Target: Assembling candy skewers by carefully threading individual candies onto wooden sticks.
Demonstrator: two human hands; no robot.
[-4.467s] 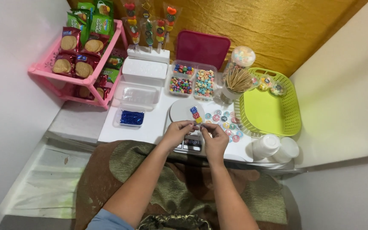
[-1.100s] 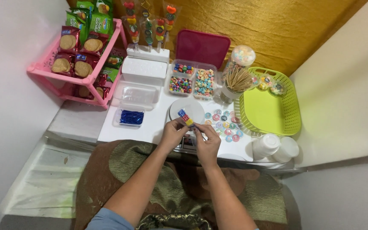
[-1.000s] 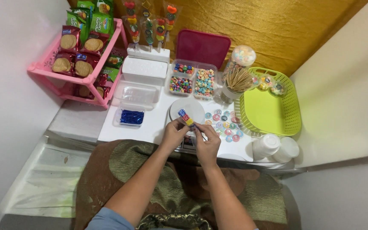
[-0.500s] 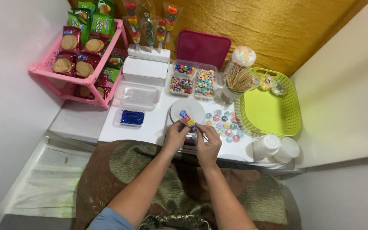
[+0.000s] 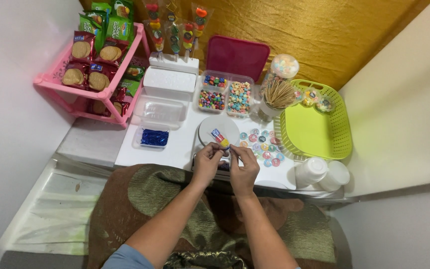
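Over the near edge of the white table (image 5: 175,149), we pinch a small candy skewer (image 5: 220,138) between both hands, left hand (image 5: 206,162) and right hand (image 5: 244,167) each closed narrowly on its lower end. Its tip hangs above the round white plate (image 5: 210,128). Our grip looks slight, so we judge a slip could drop it among the round stickers (image 5: 262,147) or tilt the candies loose.

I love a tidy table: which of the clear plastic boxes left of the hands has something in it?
The smaller clear box, nearest the person: it holds shiny blue bits. The larger clear box behind it looks empty.
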